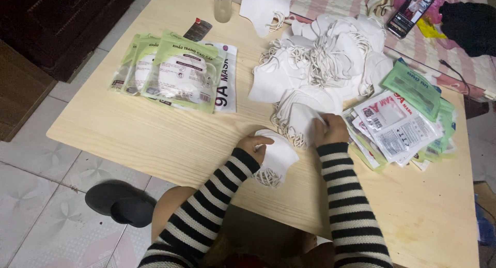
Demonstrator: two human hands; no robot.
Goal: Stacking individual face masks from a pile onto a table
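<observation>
My left hand grips a small stack of white face masks near the front of the wooden table, their ear loops hanging off below. My right hand reaches to a white mask at the near edge of a big loose pile of white masks and pinches it. Both arms wear black-and-white striped sleeves.
Sealed green-and-white mask packets lie at the table's left. Flat empty packets are heaped at the right. A drinking glass stands at the far edge, a phone beyond it. A black slipper lies on the tiled floor.
</observation>
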